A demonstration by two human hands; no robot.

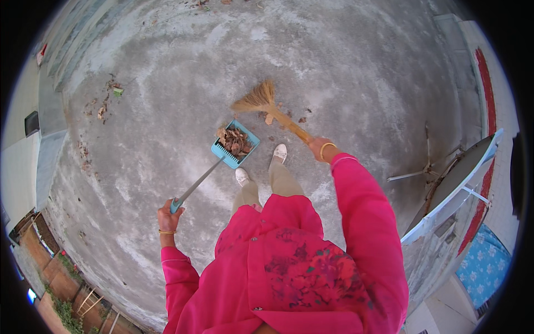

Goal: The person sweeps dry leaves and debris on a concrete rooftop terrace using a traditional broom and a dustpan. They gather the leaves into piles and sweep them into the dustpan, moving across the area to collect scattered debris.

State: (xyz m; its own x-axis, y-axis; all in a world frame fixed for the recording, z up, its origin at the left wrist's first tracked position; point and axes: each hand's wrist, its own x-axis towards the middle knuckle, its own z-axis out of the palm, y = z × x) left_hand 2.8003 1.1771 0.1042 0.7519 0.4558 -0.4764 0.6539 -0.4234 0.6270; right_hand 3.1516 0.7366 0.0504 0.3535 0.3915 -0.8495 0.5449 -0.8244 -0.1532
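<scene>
My left hand (168, 216) is closed round the grip of a long-handled dustpan (253, 137), whose blue pan rests on the concrete just ahead of my feet. Brown dry leaves (236, 141) are heaped in the pan. In my right hand (322, 149), the fingers wrap the handle of a straw broom (257, 98). Its bristles fan out on the ground beyond the pan, apart from it. A few loose leaf bits (269, 118) lie beside the broom, between it and my right shoe.
A satellite dish (453, 181) on a metal stand is to my right, by a red-striped wall edge (486, 89). More leaf litter (102, 111) lies scattered at the left. Steps (78, 42) rise at the far left. Concrete floor (334, 67) stretches ahead.
</scene>
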